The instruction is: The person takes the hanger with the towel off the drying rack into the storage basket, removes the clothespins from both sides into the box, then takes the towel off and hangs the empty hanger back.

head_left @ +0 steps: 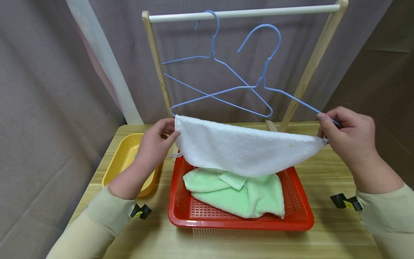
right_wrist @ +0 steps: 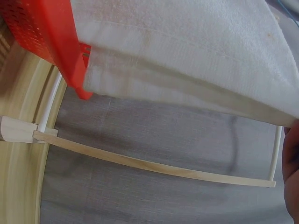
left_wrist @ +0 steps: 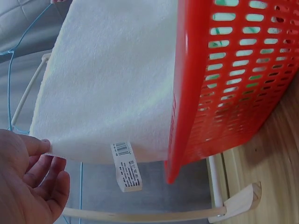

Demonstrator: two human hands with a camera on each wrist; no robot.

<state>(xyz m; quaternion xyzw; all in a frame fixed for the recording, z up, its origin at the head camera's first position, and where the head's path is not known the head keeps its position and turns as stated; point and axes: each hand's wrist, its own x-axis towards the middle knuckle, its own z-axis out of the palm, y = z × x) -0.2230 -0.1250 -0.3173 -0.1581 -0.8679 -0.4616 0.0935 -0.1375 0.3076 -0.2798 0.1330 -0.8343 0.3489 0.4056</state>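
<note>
A white towel [head_left: 245,149] is stretched between my hands above the red basket [head_left: 240,223]. At its upper left corner, my left hand [head_left: 153,144] pinches the cloth between thumb and fingers. My right hand [head_left: 350,131] grips the right end of a blue wire hanger [head_left: 263,76] together with the towel's right corner. The hanger stands hook up behind the towel, its lower part hidden by the cloth. A printed label [left_wrist: 126,170] dangles from the towel's edge in the left wrist view. Inside the basket lies a crumpled light green towel [head_left: 233,198].
Behind the basket stands a wooden rack with a white rail [head_left: 275,12]. A second blue hanger [head_left: 212,54] hangs from that rail. To the left, a yellow tray [head_left: 111,163] sits on the wooden table [head_left: 326,233], partly behind my left forearm.
</note>
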